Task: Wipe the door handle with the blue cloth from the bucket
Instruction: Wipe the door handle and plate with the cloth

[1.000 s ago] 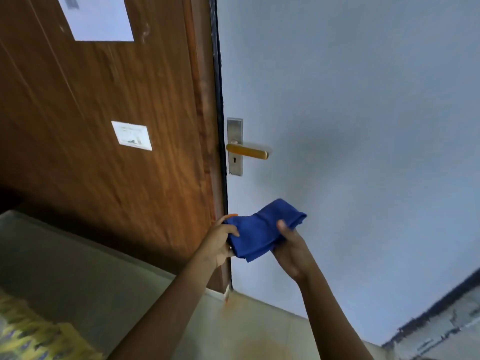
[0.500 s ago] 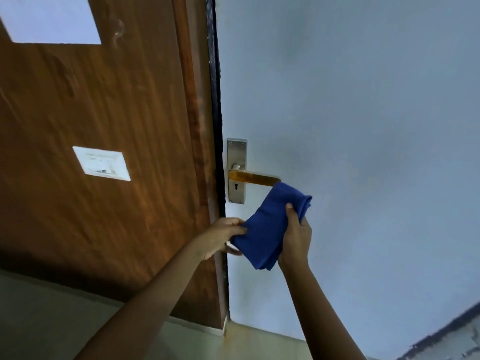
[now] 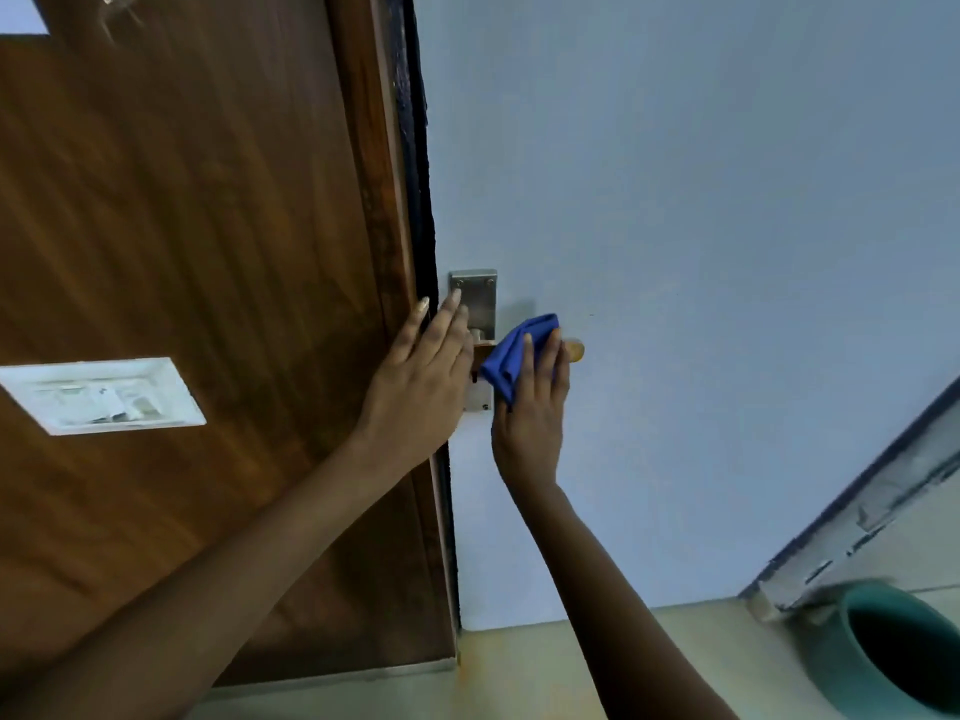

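Now | right hand [image 3: 530, 407] moved up, gripping blue cloth [image 3: 511, 356] around handle [image 3: 574, 350] | left hand [image 3: 423, 376] released cloth, spread flat

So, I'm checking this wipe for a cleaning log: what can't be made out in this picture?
Head view only:
- Door handle: only its tip shows; the blue cloth and right hand cover the rest.
- Keyhole: hidden behind the left hand, which covers the lower metal plate.
- Bucket: cut off by the frame's corner; its contents are dark.
- Label on the wooden door: print too blurred to read.
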